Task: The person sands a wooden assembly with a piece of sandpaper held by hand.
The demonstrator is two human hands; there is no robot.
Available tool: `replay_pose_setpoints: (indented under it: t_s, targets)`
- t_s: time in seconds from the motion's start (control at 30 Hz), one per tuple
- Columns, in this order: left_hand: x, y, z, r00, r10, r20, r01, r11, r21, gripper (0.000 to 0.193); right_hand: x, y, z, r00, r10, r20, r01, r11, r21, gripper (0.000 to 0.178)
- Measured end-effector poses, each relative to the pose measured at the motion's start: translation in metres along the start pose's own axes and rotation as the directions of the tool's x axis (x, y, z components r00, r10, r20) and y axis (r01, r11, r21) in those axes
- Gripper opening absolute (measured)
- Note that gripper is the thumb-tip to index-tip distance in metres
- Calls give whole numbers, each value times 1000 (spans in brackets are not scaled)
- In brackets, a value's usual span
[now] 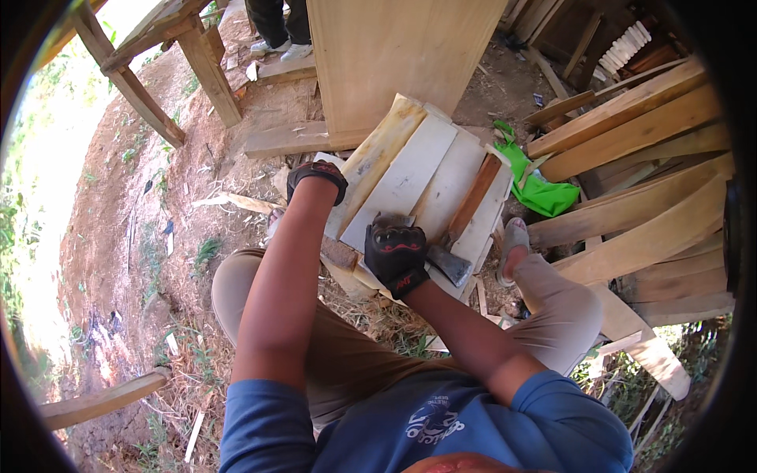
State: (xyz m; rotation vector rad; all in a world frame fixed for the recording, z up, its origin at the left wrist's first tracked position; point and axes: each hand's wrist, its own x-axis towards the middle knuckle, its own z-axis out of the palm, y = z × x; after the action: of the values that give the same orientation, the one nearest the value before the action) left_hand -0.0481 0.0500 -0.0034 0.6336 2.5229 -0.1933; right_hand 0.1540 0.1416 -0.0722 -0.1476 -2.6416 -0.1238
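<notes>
My left hand, in a black and red glove, is curled at the left edge of several light boards, by a yellowish plank; its fingertips are hidden. A matching glove covers my right hand, which is closed over the near part of a white board. A greyish piece shows at its knuckles; I cannot make out what it is. Just right of that hand lies a grey wedge-shaped metal blade, like an axe head. Above the blade, a reddish-brown length of wood rests on the boards.
A tall plywood sheet stands beyond the boards. The right side holds stacked planks and a bright green bag. Wooden trestle legs rise at the far left. Another person's shoes show beside the sheet.
</notes>
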Motion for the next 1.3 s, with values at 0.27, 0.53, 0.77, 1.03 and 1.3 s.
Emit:
replay_pose_setpoints:
  t_s: [0.27,0.53,0.77,1.03,1.3]
  targets:
    - [-6,-4,-1,1000,2,0,-2,1000,-5,39,42,66,51,991,125,-45,-122,990,78,28]
    - [-15,-13,4,999,24,-26,-25,998,-58,40,109,112,49,831,378,408,-351,925,-143,37]
    - [5,-13,11,1000,3,30,0,992,-126,38,-5,-11,-7,991,-64,114,72,995,-67,23]
    - [-14,-7,-6,992,-74,100,91,981,-170,41,29,35,19,991,-42,129,44,999,-16,27]
    - [-16,-7,-1,967,38,-253,-88,978,-191,37,96,152,38,874,-71,481,107,993,-47,25]
